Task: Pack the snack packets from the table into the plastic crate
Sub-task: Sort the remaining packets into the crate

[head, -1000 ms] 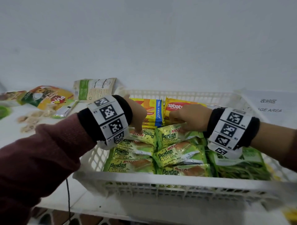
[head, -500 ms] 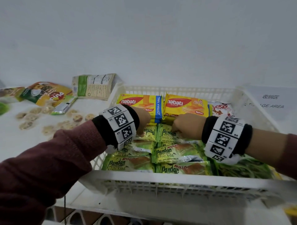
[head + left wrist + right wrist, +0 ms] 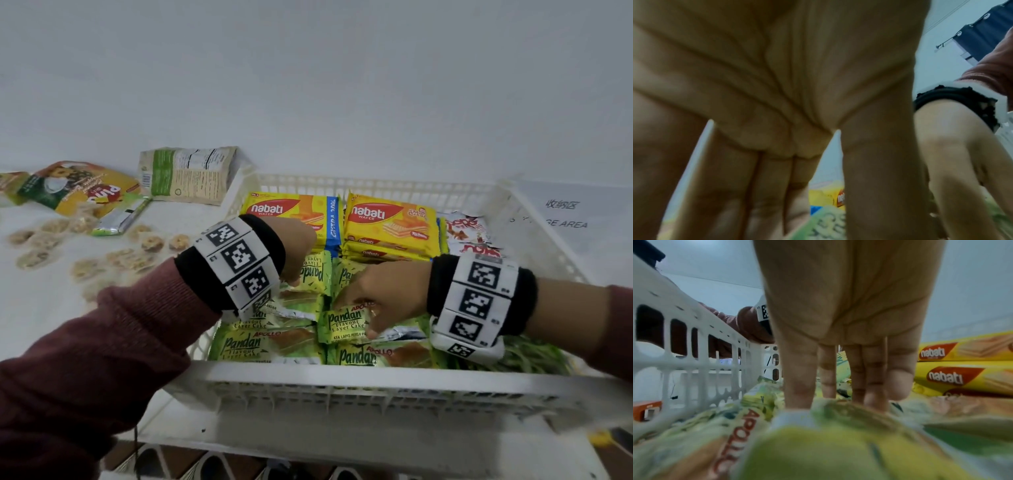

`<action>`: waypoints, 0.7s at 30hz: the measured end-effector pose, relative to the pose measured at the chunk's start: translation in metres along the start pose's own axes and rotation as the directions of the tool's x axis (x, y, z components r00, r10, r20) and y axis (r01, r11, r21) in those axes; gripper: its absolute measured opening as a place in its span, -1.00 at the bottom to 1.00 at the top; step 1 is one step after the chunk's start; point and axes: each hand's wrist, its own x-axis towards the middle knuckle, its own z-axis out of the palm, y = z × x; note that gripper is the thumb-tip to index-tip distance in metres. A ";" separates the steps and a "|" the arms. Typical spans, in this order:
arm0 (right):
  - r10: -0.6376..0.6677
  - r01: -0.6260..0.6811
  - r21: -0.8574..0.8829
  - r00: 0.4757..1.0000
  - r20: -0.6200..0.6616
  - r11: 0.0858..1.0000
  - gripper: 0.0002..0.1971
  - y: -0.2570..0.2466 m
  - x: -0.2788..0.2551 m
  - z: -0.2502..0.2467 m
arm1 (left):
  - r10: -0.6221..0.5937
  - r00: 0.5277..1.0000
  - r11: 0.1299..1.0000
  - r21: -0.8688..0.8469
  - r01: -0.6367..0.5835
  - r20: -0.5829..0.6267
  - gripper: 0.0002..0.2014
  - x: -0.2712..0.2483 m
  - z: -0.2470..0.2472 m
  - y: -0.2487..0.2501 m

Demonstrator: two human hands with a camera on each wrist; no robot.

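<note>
My right hand reaches down into the plastic crate, fingers straight and pressing on a green Pandan cake packet; my thumb is hidden, so I cannot say whether it pinches. My left hand hangs beside it, fingers extended onto another green packet. Under both hands lie more glossy green Pandan packets, overlapping. Beyond my fingertips sit stacked yellow Nabati wafer packs with red logos. Left of my left hand, outside the crate, loose snack packets remain on the table.
</note>
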 end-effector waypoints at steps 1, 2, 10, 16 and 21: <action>0.013 -0.013 -0.001 1.000 0.005 1.000 -0.34 0.001 0.001 0.000 | 0.003 1.000 1.000 -0.015 -0.004 -0.006 -0.47 -0.001 0.000 0.000; 0.030 -0.030 0.002 1.000 0.006 1.000 -0.32 0.001 0.001 -0.002 | 0.007 1.000 0.999 -0.033 -0.007 -0.005 -0.43 -0.003 -0.001 0.000; 0.138 -0.136 0.044 0.989 -0.055 0.990 -0.44 0.013 -0.014 -0.010 | 0.072 0.996 0.992 -0.107 -0.066 0.050 -0.22 -0.008 -0.003 0.001; 0.062 -0.061 0.135 0.998 -0.004 0.989 -0.64 0.008 -0.014 -0.001 | 0.069 0.997 0.935 -0.350 -0.051 0.039 -0.35 -0.005 -0.004 -0.005; 0.065 -0.067 0.171 0.998 0.016 0.983 -0.63 0.010 -0.021 -0.006 | -0.031 0.986 0.783 -0.618 -0.076 -0.161 -0.42 -0.010 -0.013 -0.018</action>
